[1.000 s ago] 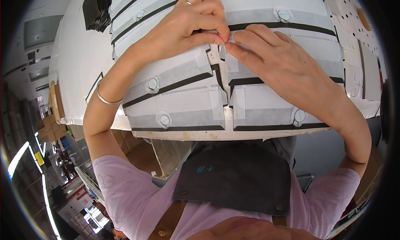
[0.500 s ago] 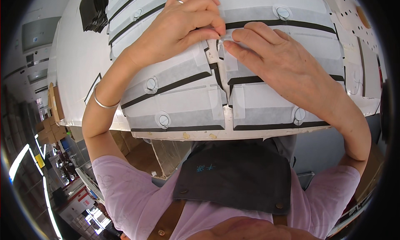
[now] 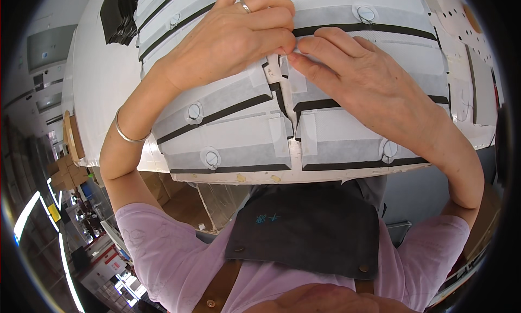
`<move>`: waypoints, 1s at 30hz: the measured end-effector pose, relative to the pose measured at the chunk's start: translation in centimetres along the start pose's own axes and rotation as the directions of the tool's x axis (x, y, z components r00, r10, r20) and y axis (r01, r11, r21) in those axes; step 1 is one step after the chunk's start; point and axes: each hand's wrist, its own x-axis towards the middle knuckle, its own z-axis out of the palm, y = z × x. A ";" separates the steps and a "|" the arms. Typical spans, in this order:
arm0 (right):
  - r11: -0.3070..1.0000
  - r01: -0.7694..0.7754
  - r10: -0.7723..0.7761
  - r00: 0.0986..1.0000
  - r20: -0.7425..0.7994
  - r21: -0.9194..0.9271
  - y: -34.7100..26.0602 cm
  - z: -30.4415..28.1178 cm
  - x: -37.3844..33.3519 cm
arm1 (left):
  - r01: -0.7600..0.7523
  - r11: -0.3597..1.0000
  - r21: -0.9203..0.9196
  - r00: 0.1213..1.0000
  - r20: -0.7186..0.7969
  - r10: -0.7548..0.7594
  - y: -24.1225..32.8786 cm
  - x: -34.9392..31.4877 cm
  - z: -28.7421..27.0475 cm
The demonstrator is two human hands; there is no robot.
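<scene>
Two bare hands meet beyond the dark apron (image 3: 304, 231). The left hand (image 3: 233, 44) has its fingers curled, thumb side brought up to the fingertips of the right hand (image 3: 361, 68); half a second ago a small gap parted them. The right hand has barely moved, its thumb and index finger nearly together, the others loosely bent. What the fingertips pinch, if anything, cannot be told. Under them, left panels (image 3: 228, 134) and right panels (image 3: 347, 131), grey and white with black edges, lie in two columns on a white table (image 3: 103, 85), a narrow gap between. Both hands hide the panel edges at the upper part of this gap. Farther off, black sheets (image 3: 118, 20) lie stacked at upper left; past the table's left side are cardboard boxes (image 3: 68, 172) and bright light tubes (image 3: 65, 269).
</scene>
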 end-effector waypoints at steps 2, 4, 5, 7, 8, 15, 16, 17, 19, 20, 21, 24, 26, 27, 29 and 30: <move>1.000 -0.003 0.002 1.000 -0.009 -0.015 0.0 0.1 0.0 | 0.043 0.999 -0.022 0.997 0.067 -0.041 0.3 0.4 -0.4; 0.999 -0.003 0.002 1.000 -0.024 -0.034 0.1 0.2 -0.1 | 0.056 0.995 -0.079 0.997 0.064 -0.051 0.1 0.5 -0.2; 1.000 -0.003 0.002 1.000 -0.022 -0.028 0.0 0.3 -0.1 | 0.049 0.991 -0.127 0.999 0.027 -0.046 -0.3 0.1 0.4; 1.000 -0.004 0.004 1.000 -0.019 -0.018 0.0 0.3 -0.1 | 0.064 0.980 -0.191 0.998 0.002 -0.065 -0.4 -0.2 0.8; 1.000 -0.007 0.007 1.000 -0.008 -0.010 0.0 0.2 -0.1 | 0.087 0.974 -0.208 0.996 0.014 -0.086 -0.3 -0.2 0.7; 1.000 -0.001 0.001 1.000 -0.022 0.007 0.0 0.1 -0.1 | 0.116 0.964 -0.238 0.983 -0.111 -0.145 -0.8 -0.8 0.2; 1.000 0.000 0.000 1.000 -0.030 0.012 0.0 0.2 -0.1 | 0.101 0.976 -0.191 0.990 -0.083 -0.118 -0.8 -0.7 0.2; 1.000 -0.004 0.004 1.000 -0.017 0.017 0.0 0.2 -0.1 | 0.082 0.986 -0.145 0.994 -0.054 -0.091 -0.7 -0.6 0.2; 1.000 -0.011 0.011 1.000 0.008 0.027 0.0 0.0 0.0 | 0.066 0.993 -0.098 0.997 -0.031 -0.069 -0.6 -0.4 0.1; 1.000 -0.010 0.010 1.000 0.008 0.021 0.0 0.0 0.0 | 0.067 0.993 -0.098 0.997 -0.038 -0.071 -0.4 -0.3 0.1; 1.000 -0.010 0.009 1.000 0.008 0.015 0.0 0.0 0.0 | 0.069 0.993 -0.098 0.996 -0.045 -0.074 -0.3 -0.2 -0.1; 1.000 -0.011 0.011 1.000 -0.003 -0.004 0.0 0.0 -0.1 | 0.006 1.000 0.018 0.998 0.060 -0.007 0.2 0.4 -1.3; 1.000 -0.013 0.013 1.000 -0.010 -0.007 0.0 0.1 -0.2 | 0.004 0.999 0.041 0.995 0.103 -0.008 0.4 0.7 -1.2; 1.000 -0.014 0.014 1.000 -0.012 -0.004 0.0 0.1 -0.2 | 0.002 0.999 0.053 0.992 0.125 -0.009 0.4 0.7 -1.2; 1.000 -0.015 0.014 1.000 -0.015 -0.004 0.0 0.1 -0.1 | 0.021 0.999 0.025 0.996 0.084 -0.023 0.2 0.5 -0.7; 1.000 -0.015 0.015 1.000 -0.016 -0.007 0.0 0.2 -0.1 | 0.030 0.999 0.011 0.998 0.064 -0.030 0.2 0.3 -0.4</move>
